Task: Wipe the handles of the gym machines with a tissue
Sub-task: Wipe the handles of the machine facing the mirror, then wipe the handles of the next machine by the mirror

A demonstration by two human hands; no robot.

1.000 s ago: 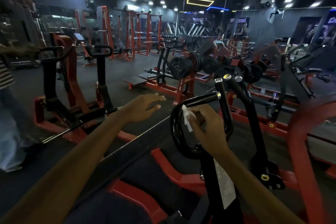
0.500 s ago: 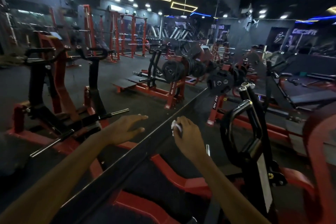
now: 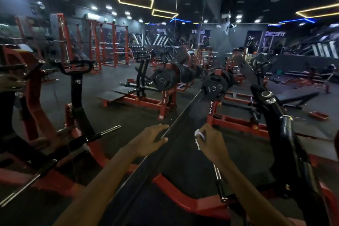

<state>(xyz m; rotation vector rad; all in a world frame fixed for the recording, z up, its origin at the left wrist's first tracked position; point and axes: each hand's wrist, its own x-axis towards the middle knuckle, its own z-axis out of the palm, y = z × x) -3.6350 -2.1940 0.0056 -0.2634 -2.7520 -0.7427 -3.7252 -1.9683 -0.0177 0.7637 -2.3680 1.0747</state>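
Low centre of my view, both forearms reach fwd over a red machine frame [image 3: 185, 195] and the dark floor. My right hand [image 3: 212, 141] is curled round a white tissue [image 3: 199, 136]; only a crumpled bit shows at the thumb side, rest hidden in the fist. It's in mid-air, apart from any handle. My left hand [image 3: 150, 140] is open, fingers straight and spread, palm down; can't tell if it touches anything under it. Right of the hand w/ the tissue stands a black handle arm [image 3: 280, 124] w/ a chrome end cap [image 3: 266, 94], its lower part cut off by the frame edge and blurred. Behind, a plate-loaded weight stack [image 3: 213, 86] on a red post. Left side, another black-and-red machine [image 3: 78, 97], smeared by motion blur, handles hard to make out. Far background racks too dark for detail.
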